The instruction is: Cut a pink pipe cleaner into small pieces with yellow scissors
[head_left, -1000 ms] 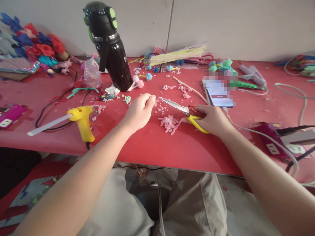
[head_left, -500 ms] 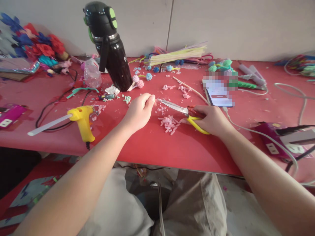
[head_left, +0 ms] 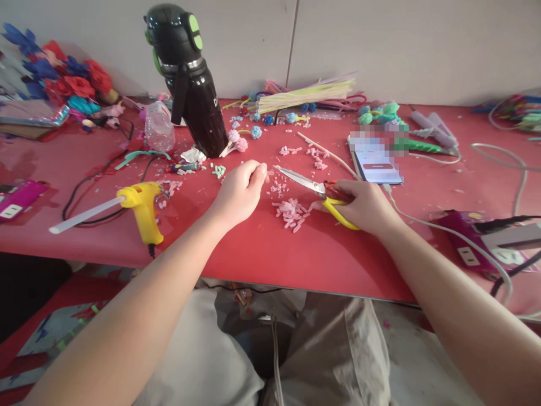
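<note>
My right hand (head_left: 372,206) grips a pair of scissors (head_left: 305,181) with one red and one yellow handle. The blades look almost closed and point left, their tips a short gap from my left hand (head_left: 240,192). Thumb and fingers of that left hand are pinched together. A trace of pink shows by its fingertips, too small to make out. Under the blades lies a heap of short pink fuzzy pieces (head_left: 291,214), with finer pink scraps (head_left: 278,189) just above it.
A yellow glue gun (head_left: 146,211) lies left on the red table (head_left: 270,259). Behind it stands a tall black bottle (head_left: 198,107). A phone (head_left: 376,160) with a cable lies right, near a purple power strip (head_left: 462,239). Bundled pipe cleaners (head_left: 306,96) lie at the back.
The scissors have shifted slightly right, so their tips are farther from my left fingertips. My left hand stays pinched in nearly the same place.
</note>
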Demonstrator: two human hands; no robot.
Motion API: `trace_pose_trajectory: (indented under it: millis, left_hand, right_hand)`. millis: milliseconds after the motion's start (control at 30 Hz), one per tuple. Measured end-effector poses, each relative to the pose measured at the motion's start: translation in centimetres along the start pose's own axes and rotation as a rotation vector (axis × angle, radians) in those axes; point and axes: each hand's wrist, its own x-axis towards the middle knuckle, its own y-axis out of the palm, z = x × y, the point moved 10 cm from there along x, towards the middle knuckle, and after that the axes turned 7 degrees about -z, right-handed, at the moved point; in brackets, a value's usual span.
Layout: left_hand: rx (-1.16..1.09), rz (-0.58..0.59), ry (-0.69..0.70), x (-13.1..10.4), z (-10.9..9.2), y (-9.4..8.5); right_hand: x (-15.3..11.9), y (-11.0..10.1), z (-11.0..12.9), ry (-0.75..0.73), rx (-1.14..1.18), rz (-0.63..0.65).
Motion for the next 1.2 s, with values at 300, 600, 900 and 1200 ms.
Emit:
trace_pose_trajectory:
  millis: [300, 600, 900, 1200]
  left_hand:
    - [-0.01, -0.011, -0.006, 0.01, 0.08, -0.17]
    - [-0.019, -0.004, -0.017, -0.07, -0.05, 0.03]
    - [-0.011, -0.004, -0.023, -0.04, 0.11, -0.03]
    - [-0.026, 0.0, -0.023, -0.14, -0.07, 0.04]
  right_hand:
    - [-0.1, 0.35, -0.01, -0.012, 0.03, 0.043]
    - [0.01, 0.33, 0.03, 0.006, 0.015, 0.035]
    - [0.02, 0.13, -0.16, 0.014, -0.001, 0.009]
    - [-0.21, 0.3, 0.1, -0.021, 0.038, 0.049]
